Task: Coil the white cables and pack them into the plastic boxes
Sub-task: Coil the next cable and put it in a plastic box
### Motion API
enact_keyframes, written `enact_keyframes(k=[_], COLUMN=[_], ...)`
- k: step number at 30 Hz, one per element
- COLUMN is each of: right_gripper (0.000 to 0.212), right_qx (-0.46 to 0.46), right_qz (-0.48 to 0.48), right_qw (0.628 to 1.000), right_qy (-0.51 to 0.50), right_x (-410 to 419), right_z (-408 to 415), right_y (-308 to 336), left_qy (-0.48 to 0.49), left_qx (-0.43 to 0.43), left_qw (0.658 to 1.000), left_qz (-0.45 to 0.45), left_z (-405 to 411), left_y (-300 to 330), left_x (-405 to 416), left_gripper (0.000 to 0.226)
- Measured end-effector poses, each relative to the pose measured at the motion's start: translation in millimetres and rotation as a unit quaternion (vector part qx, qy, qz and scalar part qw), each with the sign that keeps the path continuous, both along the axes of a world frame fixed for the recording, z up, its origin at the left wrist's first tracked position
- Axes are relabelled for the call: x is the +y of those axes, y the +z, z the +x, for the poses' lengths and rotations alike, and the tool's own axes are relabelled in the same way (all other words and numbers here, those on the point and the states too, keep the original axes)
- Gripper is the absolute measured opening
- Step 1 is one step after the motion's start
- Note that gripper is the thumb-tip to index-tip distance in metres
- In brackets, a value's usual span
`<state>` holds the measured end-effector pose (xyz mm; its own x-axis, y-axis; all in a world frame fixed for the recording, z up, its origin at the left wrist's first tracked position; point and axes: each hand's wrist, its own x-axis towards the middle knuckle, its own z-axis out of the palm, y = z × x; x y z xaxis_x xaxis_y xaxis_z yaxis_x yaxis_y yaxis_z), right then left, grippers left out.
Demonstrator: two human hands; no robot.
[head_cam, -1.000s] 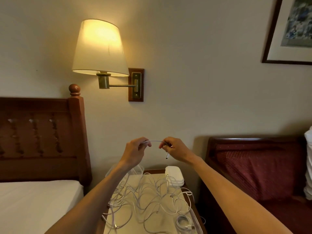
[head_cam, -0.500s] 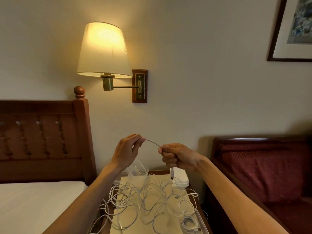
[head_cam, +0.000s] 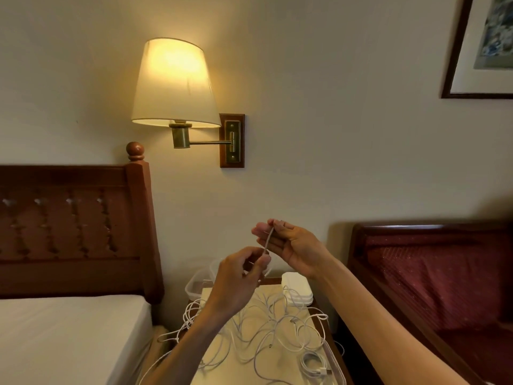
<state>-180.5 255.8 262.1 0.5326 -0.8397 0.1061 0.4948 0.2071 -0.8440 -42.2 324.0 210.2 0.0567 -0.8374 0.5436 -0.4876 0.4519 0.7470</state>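
A short stretch of white cable (head_cam: 268, 241) runs between my two hands, raised above the nightstand. My left hand (head_cam: 238, 282) pinches its lower part with curled fingers. My right hand (head_cam: 288, 245) is higher, its fingers fairly straight, with the cable held against them by the thumb. Below, a tangle of several white cables (head_cam: 266, 326) covers the nightstand top (head_cam: 298, 375). A clear plastic box (head_cam: 195, 287) stands at the back left and a stack of white-lidded boxes (head_cam: 297, 290) at the back right. One coiled cable (head_cam: 313, 364) lies in a clear box (head_cam: 337, 368) at the front right.
A bed with a white sheet (head_cam: 63, 337) and dark wooden headboard (head_cam: 75, 229) is to the left. A red upholstered bench (head_cam: 433, 276) is to the right. A lit wall lamp (head_cam: 175, 87) hangs above. Some cables droop over the nightstand's left edge.
My left hand has dropped and moved right, under my right hand. My right hand has risen and its fingers have straightened. The cable between them has turned from level to nearly upright.
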Motion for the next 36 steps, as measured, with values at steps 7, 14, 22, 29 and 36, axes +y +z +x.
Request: enact_keyframes(k=[7, 14, 22, 29, 36], right_gripper=[0.034, 0.033, 0.036, 0.043, 0.042], right_qx=[0.342, 0.227, 0.304, 0.422, 0.366], right_qz=[-0.370, -0.233, -0.240, -0.443, -0.414], right_qw=[0.762, 0.943, 0.922, 0.777, 0.828], right_qy=[-0.405, -0.062, -0.012, -0.147, -0.098], right_x=[6.7, 36.3, 41.2, 20.5, 25.3], right_z=[-15.5, 14.8, -2.9, 25.1, 32.1], right_y=[-5.1, -21.7, -27.8, -8.2, -0.3], left_qy=[0.071, 0.189, 0.358, 0.086, 0.036], left_qx=[-0.208, -0.310, -0.158, -0.277, -0.252], left_qw=[0.973, 0.924, 0.920, 0.955, 0.960], left_qz=[-0.076, -0.123, -0.002, 0.061, -0.114], left_z=[32.9, 57.5, 156.0, 103.7, 81.8], left_y=[25.9, 52.6, 75.4, 70.8, 55.2], left_x=[-5.7, -1.7, 3.9, 18.4, 11.1], left_gripper=[0.021, 0.016, 0.026, 0.054, 0.024])
